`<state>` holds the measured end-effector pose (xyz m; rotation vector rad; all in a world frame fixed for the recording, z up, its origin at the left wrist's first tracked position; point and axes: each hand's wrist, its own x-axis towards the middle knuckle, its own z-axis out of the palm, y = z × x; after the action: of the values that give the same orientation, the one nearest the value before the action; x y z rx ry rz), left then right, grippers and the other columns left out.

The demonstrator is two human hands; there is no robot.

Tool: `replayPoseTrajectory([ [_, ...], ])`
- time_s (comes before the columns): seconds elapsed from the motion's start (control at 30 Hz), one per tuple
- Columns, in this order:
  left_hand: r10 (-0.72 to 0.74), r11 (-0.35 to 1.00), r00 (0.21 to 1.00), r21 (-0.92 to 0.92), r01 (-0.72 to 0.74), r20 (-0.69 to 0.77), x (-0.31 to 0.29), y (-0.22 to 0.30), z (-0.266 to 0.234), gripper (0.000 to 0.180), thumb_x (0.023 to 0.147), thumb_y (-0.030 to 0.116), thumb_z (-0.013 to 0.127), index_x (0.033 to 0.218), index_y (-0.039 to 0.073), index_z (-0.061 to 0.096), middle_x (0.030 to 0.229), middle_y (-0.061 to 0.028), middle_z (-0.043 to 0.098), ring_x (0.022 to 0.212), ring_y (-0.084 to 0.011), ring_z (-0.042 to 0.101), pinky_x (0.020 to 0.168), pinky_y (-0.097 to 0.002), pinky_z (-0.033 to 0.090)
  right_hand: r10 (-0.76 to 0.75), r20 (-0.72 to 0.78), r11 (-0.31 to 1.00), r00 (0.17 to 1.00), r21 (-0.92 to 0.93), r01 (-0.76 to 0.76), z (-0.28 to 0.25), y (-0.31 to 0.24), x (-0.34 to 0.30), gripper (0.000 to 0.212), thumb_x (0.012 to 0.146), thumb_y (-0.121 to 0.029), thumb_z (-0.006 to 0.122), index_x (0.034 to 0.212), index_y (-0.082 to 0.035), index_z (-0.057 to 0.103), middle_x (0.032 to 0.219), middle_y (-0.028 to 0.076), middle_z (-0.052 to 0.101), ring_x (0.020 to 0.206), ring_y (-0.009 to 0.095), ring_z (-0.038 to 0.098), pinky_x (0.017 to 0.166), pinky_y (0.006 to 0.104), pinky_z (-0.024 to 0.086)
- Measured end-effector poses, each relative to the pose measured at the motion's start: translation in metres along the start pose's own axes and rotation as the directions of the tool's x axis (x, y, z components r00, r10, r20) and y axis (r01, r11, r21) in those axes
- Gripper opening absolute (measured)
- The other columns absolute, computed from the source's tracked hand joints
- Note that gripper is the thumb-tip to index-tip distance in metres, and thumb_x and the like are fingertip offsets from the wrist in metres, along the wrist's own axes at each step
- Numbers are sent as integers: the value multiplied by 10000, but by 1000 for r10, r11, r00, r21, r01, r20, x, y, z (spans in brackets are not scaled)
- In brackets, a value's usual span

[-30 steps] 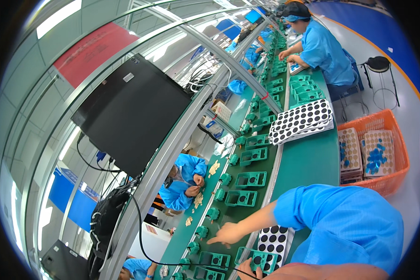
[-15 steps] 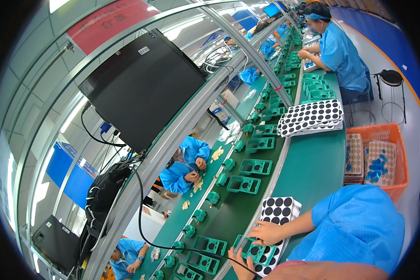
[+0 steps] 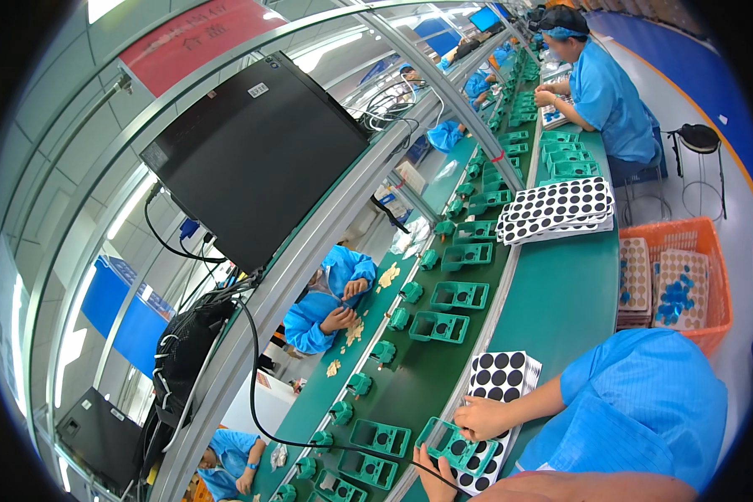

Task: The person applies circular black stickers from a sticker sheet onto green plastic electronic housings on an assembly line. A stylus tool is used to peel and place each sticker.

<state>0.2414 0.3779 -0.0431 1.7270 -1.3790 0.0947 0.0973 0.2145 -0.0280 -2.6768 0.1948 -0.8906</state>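
At the lower edge, my left hand [image 3: 432, 478] grips a green plastic housing [image 3: 458, 452] by its near left end. This open frame is tilted above the stack of white sheets with round black stickers [image 3: 498, 378]. My right hand [image 3: 482, 417] is over the housing's upper side, its fingers bent and pressed together at the rim. Whether something small is pinched in those fingertips is hidden. The right forearm, in a blue sleeve, crosses the edge of the sticker stack. A black cable passes in front of the left hand.
A green conveyor [image 3: 410, 368] carries several green housings and small green parts. Another sticker stack [image 3: 556, 209] lies farther along the bench. An orange basket [image 3: 711, 284] stands to the right. Co-workers sit across the line and far ahead. A metal frame holds a black monitor [image 3: 255, 159].
My right hand's fingers have curled in over the housing, which stays in the left hand. Parts on the conveyor have shifted slightly away. The co-worker's hands opposite have moved.
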Motion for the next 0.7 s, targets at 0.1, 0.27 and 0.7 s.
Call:
replayPoseTrajectory([
  [0.1,-1,1000,1000,27,1,24,-1,1,-1,500,917,272,461,1308,-32,396,1360,-293,333,1159,-406,451,945,-420,395,10,49,1000,999,18,-11,-3,0,0,191,807,-198,542,847,-17,593,863,120,565,816,282,589,954,480,377],
  [0.27,86,996,996,5,-85,-35,-4,-19,6,488,923,263,463,1307,-32,399,1351,-297,337,1145,-400,461,924,-417,414,7,37,1000,999,18,-7,-4,-2,1,175,798,-192,547,827,-26,591,834,113,564,776,279,589,928,462,389],
  [0.7,36,999,999,-16,-35,22,-1,-6,0,502,926,279,453,1314,-33,388,1352,-306,320,1169,-427,431,949,-439,381,-9,1,1000,1000,-7,9,-1,0,-1,194,810,-213,538,847,-29,587,819,110,563,759,279,590,905,464,400],
])
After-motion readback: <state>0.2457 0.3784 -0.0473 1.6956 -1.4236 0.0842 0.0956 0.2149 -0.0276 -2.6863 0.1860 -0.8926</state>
